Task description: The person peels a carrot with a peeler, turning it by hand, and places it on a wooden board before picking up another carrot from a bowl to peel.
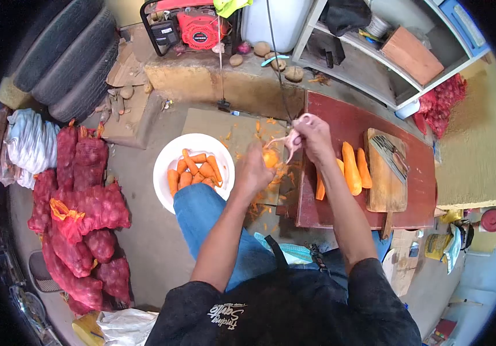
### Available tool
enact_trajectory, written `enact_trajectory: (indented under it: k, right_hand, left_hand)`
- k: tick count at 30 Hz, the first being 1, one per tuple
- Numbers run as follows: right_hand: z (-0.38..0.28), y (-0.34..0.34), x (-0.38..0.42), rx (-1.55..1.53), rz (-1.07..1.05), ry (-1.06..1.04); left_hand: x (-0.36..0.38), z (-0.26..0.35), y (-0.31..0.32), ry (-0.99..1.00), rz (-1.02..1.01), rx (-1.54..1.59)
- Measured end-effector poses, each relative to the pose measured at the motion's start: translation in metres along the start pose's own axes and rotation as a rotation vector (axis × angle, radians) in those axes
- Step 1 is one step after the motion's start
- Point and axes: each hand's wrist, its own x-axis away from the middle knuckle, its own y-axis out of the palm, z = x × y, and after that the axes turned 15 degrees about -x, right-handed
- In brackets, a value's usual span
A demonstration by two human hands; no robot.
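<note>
A black shirt [294, 305] is closest, below and right of the white bowl [195, 142]. Red net sacks [86, 213] are heaped left of the bowl; orange pieces [206, 169] lie inside it. Just right of the bowl, the left hand [252, 173] has its grip around a carrot [270, 157], partly hidden. Farther right of the bowl, the right hand [316, 138] grasps a pale pink peeler [294, 144]. Well right of the bowl, the red tabletop [340, 118] carries whole carrots [350, 168] and a wooden board [387, 193].
</note>
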Motion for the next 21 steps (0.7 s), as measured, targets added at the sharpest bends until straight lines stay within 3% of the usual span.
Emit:
enact_trajectory:
  k: [2, 7, 10, 14, 18, 21]
  right_hand:
    - [-0.004, -0.021, -0.008, -0.046, 0.114, -0.074]
    - [0.0, -0.003, 0.01, -0.047, -0.057, -0.031]
    - [-0.012, -0.02, -0.007, -0.145, 0.169, -0.121]
    - [-0.011, 0.014, 0.019, 0.034, -0.074, 0.02]
    - [-0.004, -0.031, -0.012, -0.132, 0.176, -0.143]
    - [-0.014, 0.012, 0.023, 0.122, -0.067, -0.029]
  left_hand:
    - [0.001, -0.004, 0.006, 0.076, 0.063, -0.023]
    - [0.001, -0.005, 0.006, 0.076, 0.05, -0.002]
    - [0.002, -0.001, 0.003, 0.085, 0.093, 0.015]
    - [0.007, -0.004, 0.007, 0.07, 0.107, 0.039]
    - [0.005, -0.005, 0.009, 0.099, 0.159, 0.045]
    - [0.002, -0.009, 0.011, 0.081, 0.108, 0.008]
